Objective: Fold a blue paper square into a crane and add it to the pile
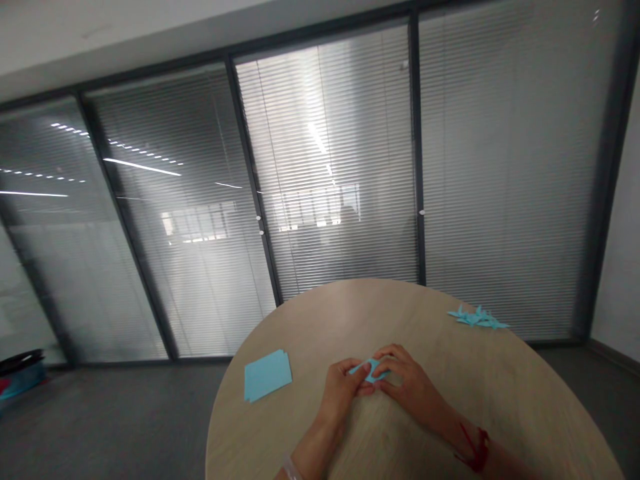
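A small piece of light blue paper (371,377) is held between the left grip (347,380) and the right grip (404,372), pinched by the fingers of both. It is plain in colour, and its edges show at angles. The widest visible patch lies between the left grip's thumb and the right grip's fingertips; a narrow sliver shows on the far side of that thumb. Fingers hide the rest, so its full outline cannot be told.
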Action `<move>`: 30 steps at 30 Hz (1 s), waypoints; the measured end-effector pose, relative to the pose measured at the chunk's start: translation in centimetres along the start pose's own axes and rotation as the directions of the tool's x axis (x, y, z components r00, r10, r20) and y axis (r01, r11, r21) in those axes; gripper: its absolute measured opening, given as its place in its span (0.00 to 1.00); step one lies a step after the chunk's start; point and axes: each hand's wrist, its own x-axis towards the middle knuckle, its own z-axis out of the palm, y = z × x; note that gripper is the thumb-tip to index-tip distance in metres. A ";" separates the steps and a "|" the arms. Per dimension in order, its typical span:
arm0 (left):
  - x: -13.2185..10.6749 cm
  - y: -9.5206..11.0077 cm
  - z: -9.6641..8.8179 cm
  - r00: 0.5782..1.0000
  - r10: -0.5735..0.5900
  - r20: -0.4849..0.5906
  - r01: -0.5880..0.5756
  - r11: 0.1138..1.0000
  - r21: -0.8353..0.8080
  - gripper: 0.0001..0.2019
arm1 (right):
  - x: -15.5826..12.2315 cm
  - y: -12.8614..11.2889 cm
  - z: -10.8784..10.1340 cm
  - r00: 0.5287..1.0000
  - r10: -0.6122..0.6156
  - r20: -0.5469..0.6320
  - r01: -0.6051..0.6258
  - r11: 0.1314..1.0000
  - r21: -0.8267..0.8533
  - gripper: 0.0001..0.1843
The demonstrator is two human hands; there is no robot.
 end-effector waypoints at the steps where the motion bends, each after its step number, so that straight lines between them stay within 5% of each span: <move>1: 0.0 0.0 0.0 1.000 0.004 -0.001 -0.004 1.000 0.006 0.21 | 0.0 0.0 0.0 1.000 0.011 -0.002 -0.011 1.000 0.014 0.02; 30: -0.1 0.3 0.3 0.986 0.122 0.116 -0.140 0.978 0.158 0.20 | 0.3 0.6 -0.4 0.973 0.223 -0.056 -0.222 0.975 0.020 0.06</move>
